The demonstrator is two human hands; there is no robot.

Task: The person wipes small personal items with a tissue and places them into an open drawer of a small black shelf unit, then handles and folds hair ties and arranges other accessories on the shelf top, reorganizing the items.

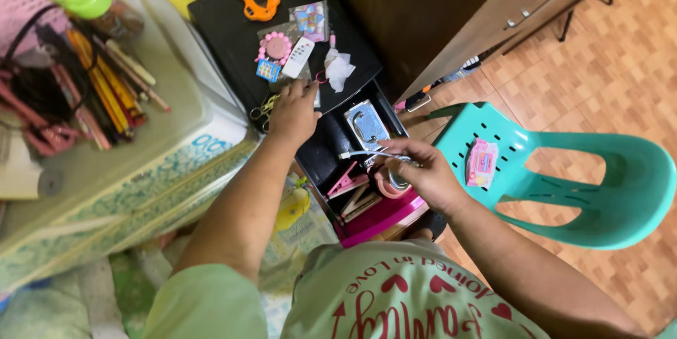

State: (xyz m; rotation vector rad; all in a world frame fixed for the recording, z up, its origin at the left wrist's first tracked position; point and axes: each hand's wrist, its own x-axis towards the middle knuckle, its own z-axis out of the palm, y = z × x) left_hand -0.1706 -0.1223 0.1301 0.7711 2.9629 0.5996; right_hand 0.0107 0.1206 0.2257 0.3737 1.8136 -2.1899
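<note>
Clearly the right hand (pixel 423 173) is pinching a thin white cable (pixel 363 154) between thumb and fingertips, just above the open black drawer (pixel 321 149). It looks light, limp and smooth, so gripping near its stiff plug end seems surest. The left hand (pixel 293 115) is resting at the drawer's far edge, fingers pressed together and curled onto small clutter there. Beyond the drawer, a white remote (pixel 297 57) and a pink round toy (pixel 274 47) are lying on the black top. Right of the drawer, a pink rectangular wipes packet (pixel 482 162) is sitting on a teal plastic chair (pixel 599 191).
</note>
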